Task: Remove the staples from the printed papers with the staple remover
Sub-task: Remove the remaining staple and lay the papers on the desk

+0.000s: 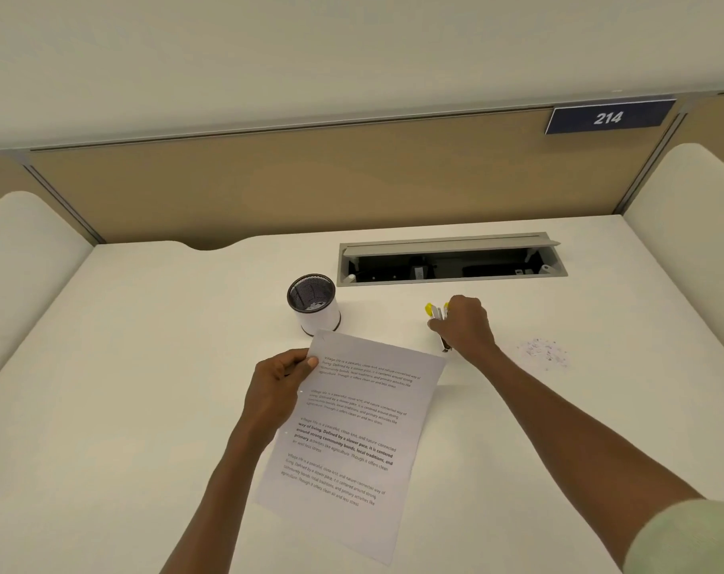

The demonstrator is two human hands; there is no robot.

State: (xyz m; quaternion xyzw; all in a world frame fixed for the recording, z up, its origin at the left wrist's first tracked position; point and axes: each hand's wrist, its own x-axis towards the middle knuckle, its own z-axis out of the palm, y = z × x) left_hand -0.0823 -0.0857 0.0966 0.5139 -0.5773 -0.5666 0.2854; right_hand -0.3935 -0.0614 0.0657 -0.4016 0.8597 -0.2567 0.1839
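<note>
Left hand: the left hand [278,381] grips the printed papers [348,441] at their upper left edge, thumb on top of the sheet and the other fingers curled under it.
Printed papers: white sheets with four blocks of black text, the third block partly in bold; they sit at a slant in front of the person, near the middle of the desk [145,387]. Whether the lower part rests on the desk or is lifted, I cannot tell.
Staple: the top left corner of the papers is too small to show if a staple is there.
Right hand: the right hand [466,325] is closed around the staple remover [437,314], well apart from the left hand, beyond the upper right corner of the papers.
Staple remover: yellow grips and grey metal parts show at the left of the fingers; the rest is hidden by the hand.
Pen cup: a round pen cup [314,304] with dark mesh inside and white outside stands just behind the top of the papers.
Small bits: a scatter of small dark bits [544,352] lies on the desk right of the right hand.
Cable box: an open grey cable box [451,258] is set in the desk behind the hands.
Number plate: a blue plate [609,117] with 214 is on the beige partition [269,188].
</note>
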